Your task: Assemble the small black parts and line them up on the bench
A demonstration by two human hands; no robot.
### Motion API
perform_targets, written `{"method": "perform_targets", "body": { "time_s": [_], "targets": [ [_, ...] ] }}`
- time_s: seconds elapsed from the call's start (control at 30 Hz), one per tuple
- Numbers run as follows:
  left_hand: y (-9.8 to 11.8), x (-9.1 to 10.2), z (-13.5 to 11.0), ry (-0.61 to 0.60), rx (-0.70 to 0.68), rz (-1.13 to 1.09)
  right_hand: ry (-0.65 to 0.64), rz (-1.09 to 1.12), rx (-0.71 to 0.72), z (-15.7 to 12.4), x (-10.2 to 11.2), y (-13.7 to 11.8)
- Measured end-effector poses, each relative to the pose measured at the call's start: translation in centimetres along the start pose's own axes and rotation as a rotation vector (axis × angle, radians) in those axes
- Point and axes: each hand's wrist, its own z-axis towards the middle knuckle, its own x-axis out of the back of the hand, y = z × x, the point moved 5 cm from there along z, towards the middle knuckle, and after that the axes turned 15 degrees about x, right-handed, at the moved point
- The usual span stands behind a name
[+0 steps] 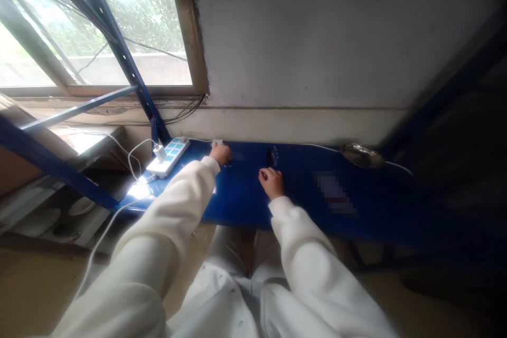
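Observation:
Both my arms, in white sleeves, reach out over a blue table [380, 206]. My left hand [220, 153] is curled near the table's far edge, just below a small white object [217, 142] by the wall. What its fingers hold is hidden. My right hand [271, 181] rests closed on the table top, a little in front of a small dark object [272, 156]. The two hands are about a hand's width apart.
A white power strip [168, 156] with a plug and white cables lies at the table's left end. A metal bowl [362, 155] sits at the far right edge. A blue metal frame [119, 47] crosses the window on the left. A wall runs behind the table.

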Motion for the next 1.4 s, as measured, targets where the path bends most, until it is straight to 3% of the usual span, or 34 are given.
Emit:
{"method": "perform_targets", "body": {
  "time_s": [0.23, 0.4, 0.57, 0.7, 0.8, 0.93, 1.07, 1.2, 1.4],
  "targets": [
    [0.7, 1.7, -0.7, 0.013, 0.02, 0.01, 0.005, -0.008, -0.022, 0.0, 0.1, 0.1],
    [4.1, 3.0, -2.0, 0.15, -0.1, -0.056, 0.058, 0.003, -0.069, 0.0, 0.5, 0.3],
    [8.7, -0.3, -3.4, 0.064, -0.248, -0.059, 0.183, 0.025, -0.209, -0.4, 1.0, 1.4],
    [11.3, -3.5, -3.7, 0.031, -0.178, -0.053, 0.347, 0.098, -0.371, -1.1, 1.4, 3.0],
    [12.4, -5.0, -3.5, 0.061, -0.096, -0.048, 0.385, 0.135, -0.464, -1.4, 1.6, 3.9],
    [13.1, -5.5, -3.0, 0.102, -0.023, -0.034, 0.315, 0.083, -0.55, -1.2, 2.2, 4.3],
    [13.1, -5.1, -2.7, 0.184, -0.023, -0.064, 0.128, -0.014, -0.657, -0.9, 2.4, 5.0],
    [12.3, -5.5, -3.2, 0.221, 0.039, -0.163, -0.028, -0.074, -0.693, -0.5, 1.7, 5.8],
    [10.0, -6.1, -5.3, 0.343, 0.224, -0.472, -0.113, -0.101, -0.671, 0.0, 0.3, 6.3]
  ]
}}
